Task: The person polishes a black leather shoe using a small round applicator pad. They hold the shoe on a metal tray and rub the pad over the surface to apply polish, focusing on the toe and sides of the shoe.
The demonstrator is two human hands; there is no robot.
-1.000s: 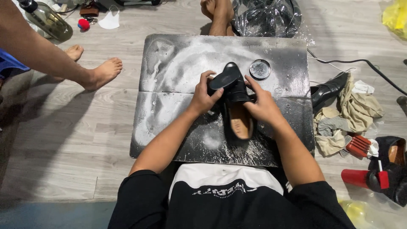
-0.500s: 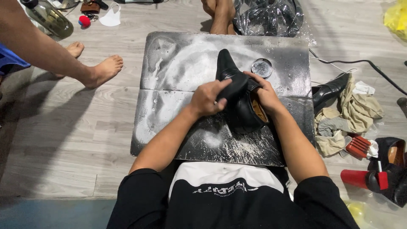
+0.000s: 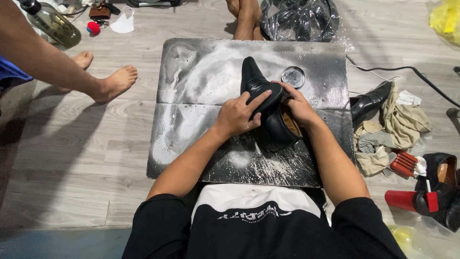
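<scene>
A black leather shoe [image 3: 261, 103] lies on a dark, white-smeared work board [image 3: 201, 76] in front of me, toe pointing away. My left hand [image 3: 238, 115] presses on the shoe's upper from the left side. My right hand [image 3: 296, 104] grips the shoe at its opening, by the tan insole. A small round open tin [image 3: 293, 76] sits on the board just beyond my right hand.
Another person's bare feet [image 3: 112, 82] and leg rest on the wooden floor at left, more feet [image 3: 247, 17] beyond the board. A second black shoe [image 3: 369, 101], rags [image 3: 390, 124], a red brush [image 3: 405, 164], a red can [image 3: 407, 200] and a cable lie at right. A glass bottle [image 3: 52, 23] lies upper left.
The shoe has been turned from sole-side view to lying with its toe pointing away. My left hand slid over the upper, my right hand shifted to the opening.
</scene>
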